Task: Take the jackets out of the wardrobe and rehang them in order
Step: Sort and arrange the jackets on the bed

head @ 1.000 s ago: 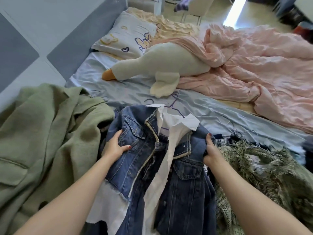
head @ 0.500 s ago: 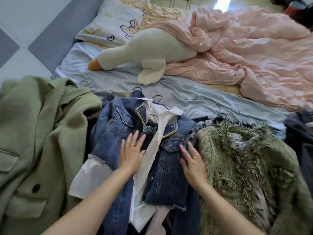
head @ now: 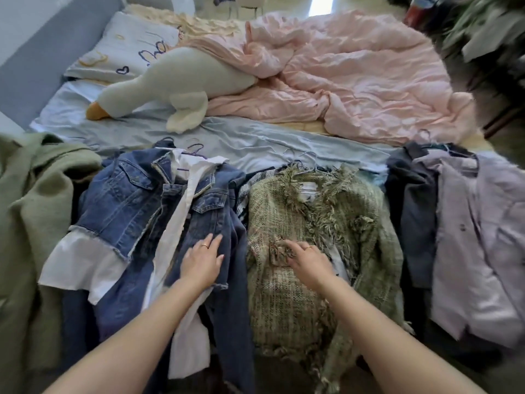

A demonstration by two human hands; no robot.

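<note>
**A:** What has changed in the last moment?

**B:** Half a second ago both hands lay flat on the denim jacket. Now only the left hand rests there, its fingers straight and slightly spread on the jacket's right front panel. The right hand has crossed onto the green tweed jacket next to it.

**A:** Is that hand holding the tweed?

**B:** It looks so. Its fingers are curled down and bunch a fold of the fringed fabric near the front opening. How firm the pinch is, I cannot tell.

**A:** What does that mean for the task?

**B:** I judge the denim jacket is smoothed and done with for now, and the tweed one is being taken up next, for sorting or lifting.

**A:** Where do the jackets lie?

**B:** All on the bed, in a row along its near edge. From left: an olive wool coat, the denim jacket with a white shirt inside it, the tweed jacket, then a dark jacket and a lilac jacket. Wire hangers poke from the tweed collar, well beyond the fingers.

**A:** Anything else?

**B:** A plush goose and a pink duvet lie farther back.
</note>
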